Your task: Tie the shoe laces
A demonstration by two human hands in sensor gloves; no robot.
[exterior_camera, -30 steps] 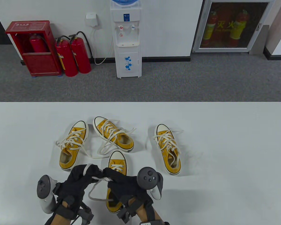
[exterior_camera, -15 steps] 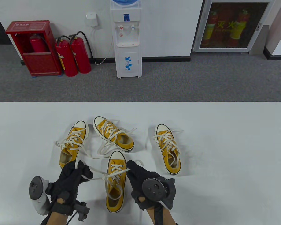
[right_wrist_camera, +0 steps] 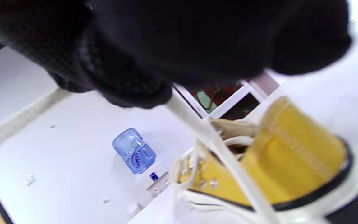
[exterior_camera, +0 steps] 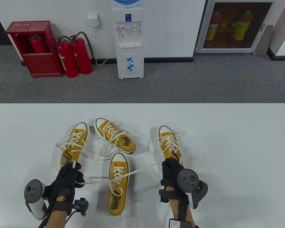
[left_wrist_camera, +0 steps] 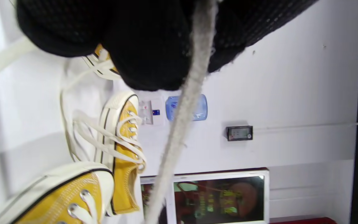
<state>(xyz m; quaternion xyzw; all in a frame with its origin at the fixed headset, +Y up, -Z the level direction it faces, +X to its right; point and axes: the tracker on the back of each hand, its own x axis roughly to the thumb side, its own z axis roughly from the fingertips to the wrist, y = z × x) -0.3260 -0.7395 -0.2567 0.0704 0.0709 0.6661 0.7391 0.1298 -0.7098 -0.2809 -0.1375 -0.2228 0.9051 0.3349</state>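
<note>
Item: near yellow shoe (exterior_camera: 118, 182), sitting on the white counter (exterior_camera: 239, 147) at the front centre, long axis running front to back, toe cap pointing away from the person.
Laces: left lace end (exterior_camera: 95, 182) and right lace end (exterior_camera: 146, 167) stretching taut sideways from the eyelets.
Left hand (exterior_camera: 66, 181): fingers curling around the left lace end.
Right hand (exterior_camera: 172, 173): fingers pinching the right lace end.
Also lying on the counter: three other yellow shoes (exterior_camera: 115, 137), laces loose, toes pointing away.
</note>
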